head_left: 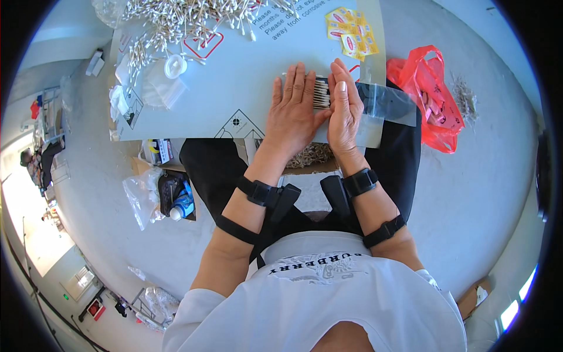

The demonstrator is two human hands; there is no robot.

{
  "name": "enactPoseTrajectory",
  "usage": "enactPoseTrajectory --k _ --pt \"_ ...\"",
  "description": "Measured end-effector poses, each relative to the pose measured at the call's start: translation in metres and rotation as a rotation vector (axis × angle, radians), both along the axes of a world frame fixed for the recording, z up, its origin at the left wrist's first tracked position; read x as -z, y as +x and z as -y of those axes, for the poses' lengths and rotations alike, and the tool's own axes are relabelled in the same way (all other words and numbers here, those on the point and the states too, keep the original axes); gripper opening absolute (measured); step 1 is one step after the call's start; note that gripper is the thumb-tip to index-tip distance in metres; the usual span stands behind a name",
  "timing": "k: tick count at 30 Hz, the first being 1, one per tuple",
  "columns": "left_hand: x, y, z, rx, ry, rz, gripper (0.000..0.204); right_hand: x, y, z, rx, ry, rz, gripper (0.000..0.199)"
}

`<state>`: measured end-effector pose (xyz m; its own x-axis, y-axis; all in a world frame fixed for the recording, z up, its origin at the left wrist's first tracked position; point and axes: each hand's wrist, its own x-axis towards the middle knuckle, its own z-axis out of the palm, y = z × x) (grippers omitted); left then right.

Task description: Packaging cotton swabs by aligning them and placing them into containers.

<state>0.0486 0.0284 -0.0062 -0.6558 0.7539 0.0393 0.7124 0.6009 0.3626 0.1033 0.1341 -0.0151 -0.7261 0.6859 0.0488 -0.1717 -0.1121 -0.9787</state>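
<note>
A row of cotton swabs lies on the board between my two hands, over something dark that I see only in part. Flat at its left side rests my left hand, fingers stretched out. My right hand stands on its edge along the right side of the row, its fingers straight. From beside the right hand a clear plastic bag reaches out past the board's right edge. At the far left of the board spreads a big heap of loose cotton swabs.
Yellow printed labels lie at the board's far right. A small round white lid and clear bags are at left. A red plastic bag hangs at right. Below the board, a box holds more swabs between my knees.
</note>
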Motion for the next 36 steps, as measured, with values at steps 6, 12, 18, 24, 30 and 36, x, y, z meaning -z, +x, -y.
enactPoseTrajectory --k 6,12,18,24,30,36 --pt "0.006 -0.023 0.000 -0.266 0.744 0.271 0.058 0.001 -0.002 -0.005 0.045 -0.091 -0.051 0.047" --pt "0.014 -0.007 -0.032 -0.290 0.885 0.441 0.053 0.008 -0.004 -0.012 0.074 -0.023 -0.022 0.048" --pt "0.014 0.009 -0.057 -0.274 1.016 0.493 0.048 0.004 0.005 -0.032 0.172 -0.004 -0.015 0.045" --pt "0.016 -0.001 -0.053 -0.386 1.405 0.929 0.048 0.003 0.010 -0.037 0.142 -0.111 -0.058 0.045" --pt "0.001 -0.015 -0.002 -0.286 0.973 0.534 0.048 -0.007 0.033 -0.068 0.064 0.055 0.020 0.035" --pt "-0.016 0.020 -0.028 0.063 0.123 -0.013 0.083 -0.013 0.053 -0.086 -0.016 0.244 0.160 0.036"
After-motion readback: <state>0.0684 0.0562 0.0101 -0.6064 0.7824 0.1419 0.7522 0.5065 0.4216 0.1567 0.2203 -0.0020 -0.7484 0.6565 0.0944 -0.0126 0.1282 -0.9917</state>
